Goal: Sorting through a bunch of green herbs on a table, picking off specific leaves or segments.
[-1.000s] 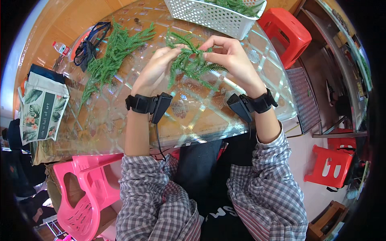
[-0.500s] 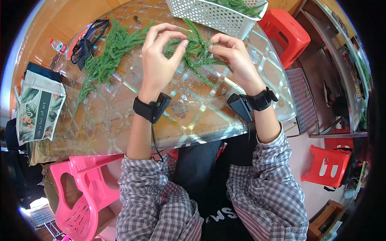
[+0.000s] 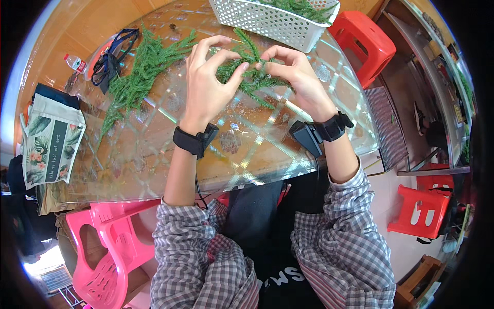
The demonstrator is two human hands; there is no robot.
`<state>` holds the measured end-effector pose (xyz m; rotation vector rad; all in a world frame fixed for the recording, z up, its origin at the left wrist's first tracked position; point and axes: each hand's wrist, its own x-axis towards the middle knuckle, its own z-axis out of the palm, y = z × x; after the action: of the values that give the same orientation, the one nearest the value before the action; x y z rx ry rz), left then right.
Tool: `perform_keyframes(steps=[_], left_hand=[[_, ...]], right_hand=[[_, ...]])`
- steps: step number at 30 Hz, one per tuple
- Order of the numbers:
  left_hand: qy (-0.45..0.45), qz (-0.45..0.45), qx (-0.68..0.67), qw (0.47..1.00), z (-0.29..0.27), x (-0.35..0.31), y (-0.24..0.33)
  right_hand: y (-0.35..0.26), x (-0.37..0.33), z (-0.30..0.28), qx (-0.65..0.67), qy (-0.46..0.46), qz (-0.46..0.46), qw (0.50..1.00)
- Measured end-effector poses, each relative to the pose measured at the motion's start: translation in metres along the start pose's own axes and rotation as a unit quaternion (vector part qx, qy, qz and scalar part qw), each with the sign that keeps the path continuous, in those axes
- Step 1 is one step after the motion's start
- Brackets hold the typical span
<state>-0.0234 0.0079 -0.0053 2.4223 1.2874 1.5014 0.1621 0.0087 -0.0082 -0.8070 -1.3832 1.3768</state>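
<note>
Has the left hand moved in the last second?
Yes: the left hand has swung, its wrist strap shifting right, away from the heaped green sprigs.

I see the sprig (image 3: 248, 44) over the surface (image 3: 267, 129), between my left fingers (image 3: 205, 45) and right fingers (image 3: 279, 51). Left of it lies the branch pile (image 3: 139, 72), then the bag (image 3: 54, 141). Behind stands the basket (image 3: 267, 21), greenery (image 3: 298, 7) in it, the stool (image 3: 365, 49) to its right. The chair (image 3: 116, 262) is at the near left.
</note>
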Motion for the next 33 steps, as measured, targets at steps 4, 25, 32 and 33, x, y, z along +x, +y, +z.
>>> perform_keyframes(steps=[4,25,32,33], left_hand=[[0.016,0.01,-0.001,1.0,0.001,0.0,-0.001],[0.004,0.008,0.004,1.0,0.0,-0.003,0.003],[-0.01,-0.035,-0.057,0.998,0.002,-0.002,0.001],[-0.003,-0.038,-0.07,0.997,0.003,-0.002,-0.001]], right_hand=[[0.002,0.001,-0.001,-0.008,-0.014,0.017,1.0],[-0.002,0.0,0.002,-0.428,0.086,-0.339,0.833],[0.001,0.005,0.001,-0.46,0.059,-0.365,0.807],[0.003,0.005,0.002,-0.442,0.063,-0.357,0.82]])
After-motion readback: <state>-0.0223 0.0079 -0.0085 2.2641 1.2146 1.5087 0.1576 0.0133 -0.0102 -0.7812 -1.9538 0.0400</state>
